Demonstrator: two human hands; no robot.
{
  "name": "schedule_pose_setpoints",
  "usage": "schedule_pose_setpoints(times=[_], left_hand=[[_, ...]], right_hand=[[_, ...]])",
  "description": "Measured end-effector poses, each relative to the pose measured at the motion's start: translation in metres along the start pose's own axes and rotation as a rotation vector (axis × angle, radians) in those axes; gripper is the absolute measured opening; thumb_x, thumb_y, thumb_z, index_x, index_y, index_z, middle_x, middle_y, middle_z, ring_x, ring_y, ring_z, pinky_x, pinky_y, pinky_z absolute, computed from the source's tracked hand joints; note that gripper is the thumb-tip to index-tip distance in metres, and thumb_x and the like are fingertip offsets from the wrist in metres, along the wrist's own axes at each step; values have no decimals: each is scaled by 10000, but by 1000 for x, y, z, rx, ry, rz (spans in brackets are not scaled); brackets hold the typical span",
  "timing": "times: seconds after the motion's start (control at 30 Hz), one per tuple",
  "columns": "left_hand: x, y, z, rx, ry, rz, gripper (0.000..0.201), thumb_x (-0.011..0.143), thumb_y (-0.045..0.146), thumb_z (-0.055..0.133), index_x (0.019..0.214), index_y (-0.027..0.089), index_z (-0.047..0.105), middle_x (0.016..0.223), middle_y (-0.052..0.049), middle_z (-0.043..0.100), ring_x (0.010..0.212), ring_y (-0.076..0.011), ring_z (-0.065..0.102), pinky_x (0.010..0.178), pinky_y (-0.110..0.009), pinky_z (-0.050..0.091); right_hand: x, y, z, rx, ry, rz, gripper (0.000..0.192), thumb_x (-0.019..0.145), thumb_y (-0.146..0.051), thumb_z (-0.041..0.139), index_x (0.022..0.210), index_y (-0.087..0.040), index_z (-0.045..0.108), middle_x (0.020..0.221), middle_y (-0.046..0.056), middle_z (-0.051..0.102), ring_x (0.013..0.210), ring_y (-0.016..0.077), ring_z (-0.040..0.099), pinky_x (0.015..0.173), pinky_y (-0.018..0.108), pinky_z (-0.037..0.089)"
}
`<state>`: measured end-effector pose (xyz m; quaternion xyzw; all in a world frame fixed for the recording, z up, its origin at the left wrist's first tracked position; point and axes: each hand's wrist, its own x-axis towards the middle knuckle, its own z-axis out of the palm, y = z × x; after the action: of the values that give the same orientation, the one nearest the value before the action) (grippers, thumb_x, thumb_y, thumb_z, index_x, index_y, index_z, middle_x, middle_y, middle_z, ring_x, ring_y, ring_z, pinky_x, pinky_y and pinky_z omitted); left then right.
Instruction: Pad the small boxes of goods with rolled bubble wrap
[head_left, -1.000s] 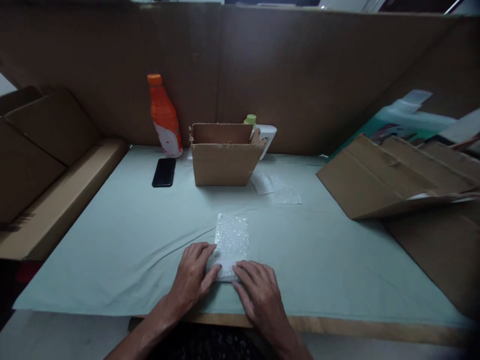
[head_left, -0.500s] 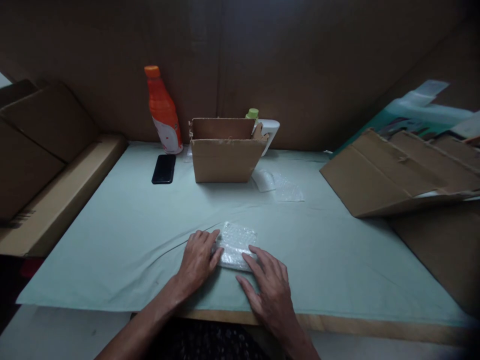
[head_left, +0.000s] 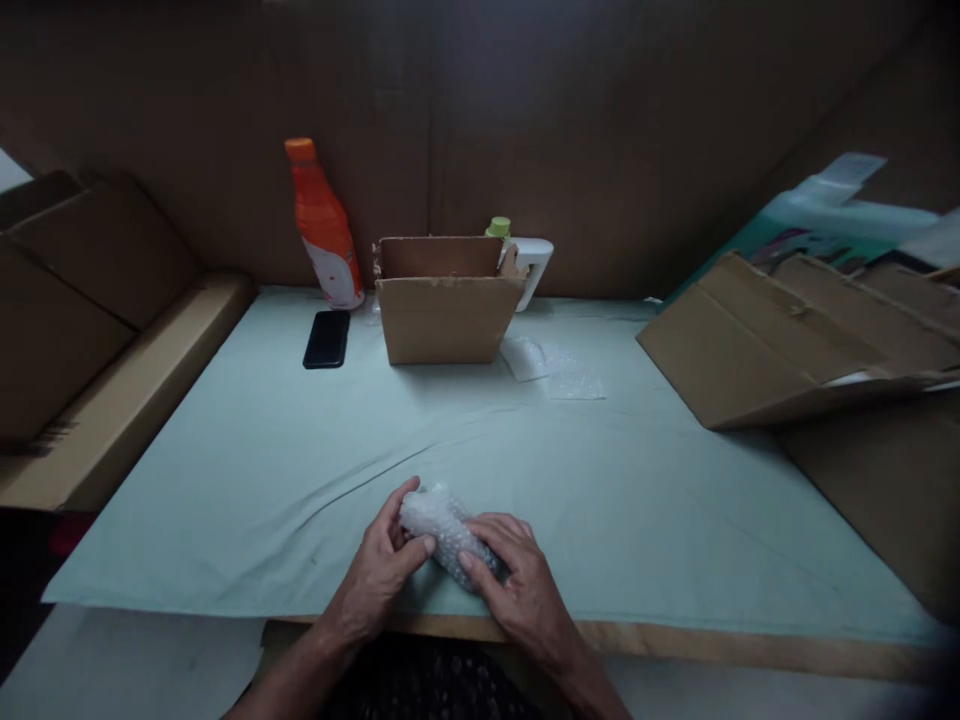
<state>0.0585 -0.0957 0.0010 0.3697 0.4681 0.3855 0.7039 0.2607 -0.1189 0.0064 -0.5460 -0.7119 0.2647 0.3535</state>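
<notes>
Between my hands is a small bundle of bubble wrap (head_left: 442, 528), rolled up and slanting from upper left to lower right near the table's front edge. What lies inside the wrap cannot be made out. My left hand (head_left: 381, 560) grips the bundle's left end, with the thumb in front and the fingers behind. My right hand (head_left: 517, 580) clasps the right end, its thumb on the near side and its fingers over the far side.
A pale green cloth (head_left: 247, 470) covers the table. At the back stand an orange bottle (head_left: 327, 230), a black phone (head_left: 327, 339), an open cardboard box (head_left: 448, 320) and flat bubble wrap pieces (head_left: 574, 378). Larger cartons (head_left: 757, 350) flank the right side, with a long box (head_left: 142, 390) at left.
The bubble wrap, which lay flat with a loose flap on the cloth, is now a turned, rolled bundle. Both hands have closed on its ends and come slightly nearer.
</notes>
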Motion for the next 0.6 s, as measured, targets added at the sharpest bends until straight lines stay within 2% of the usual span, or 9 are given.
schedule_pose_setpoints(times=[0.1, 0.17, 0.2, 0.27, 0.37, 0.4, 0.47, 0.53, 0.6], left_hand=[[-3, 11, 8, 78, 14, 40, 923, 768, 412, 751, 1529, 147, 300, 1066, -55, 656, 912, -170, 595, 879, -279, 471], [-5, 12, 10, 151, -37, 53, 913, 764, 385, 737, 1533, 153, 303, 1050, -50, 653, 871, -168, 589, 841, -281, 479], [-6, 9, 11, 180, -70, 58, 903, 762, 379, 728, 1530, 151, 312, 1074, -59, 653, 882, -175, 595, 841, -287, 483], [-5, 3, 9, 236, -141, 73, 869, 774, 393, 697, 1523, 148, 330, 1123, -81, 654, 922, -199, 610, 860, -312, 492], [4, 5, 0, 395, -193, 154, 807, 787, 422, 675, 1497, 164, 393, 1116, -96, 672, 965, -238, 634, 891, -363, 512], [9, 12, -4, 484, -175, 221, 766, 795, 416, 674, 1480, 183, 423, 1138, -103, 673, 993, -250, 638, 911, -384, 516], [25, 40, -12, 696, -72, 446, 659, 831, 374, 663, 1445, 234, 471, 1250, -118, 644, 1105, -271, 621, 982, -425, 501], [47, 82, -17, 903, 90, 745, 566, 881, 318, 628, 1426, 268, 485, 1355, -124, 586, 1228, -278, 567, 1050, -459, 468], [77, 127, -16, 1073, 253, 1012, 541, 897, 272, 613, 1422, 252, 483, 1411, -137, 531, 1326, -286, 491, 1112, -490, 414]], right_hand=[[-2, 0, -9, 151, 29, 114, 422, 889, -413, 634, 1271, -233, 638, 1291, 119, 668, 1184, 297, 611, 981, 450, 494], [-3, 1, -13, 292, -49, 202, 602, 855, -457, 660, 1397, -218, 552, 1372, 136, 620, 1209, 303, 605, 987, 432, 501], [-2, 1, -15, 344, -111, 237, 610, 838, -458, 674, 1385, -209, 565, 1335, 135, 645, 1170, 300, 627, 968, 416, 511], [1, 0, -15, 384, -227, 284, 483, 824, -440, 688, 1240, -196, 664, 1174, 114, 720, 1057, 286, 666, 927, 387, 518], [9, 0, -14, 397, -282, 301, 299, 892, -446, 611, 1007, -189, 713, 959, 71, 729, 915, 243, 663, 844, 333, 508], [12, 0, -15, 409, -268, 305, 306, 917, -462, 578, 988, -190, 701, 915, 58, 711, 876, 227, 648, 809, 314, 500], [16, 4, -19, 423, -205, 323, 335, 943, -499, 536, 950, -192, 671, 842, 32, 656, 804, 195, 602, 738, 279, 473], [18, 10, -24, 419, -139, 355, 359, 953, -534, 513, 918, -198, 634, 791, 8, 594, 749, 170, 548, 685, 256, 440], [18, 17, -27, 407, -86, 389, 386, 955, -570, 492, 890, -206, 604, 751, -12, 537, 712, 154, 507, 654, 242, 416]])
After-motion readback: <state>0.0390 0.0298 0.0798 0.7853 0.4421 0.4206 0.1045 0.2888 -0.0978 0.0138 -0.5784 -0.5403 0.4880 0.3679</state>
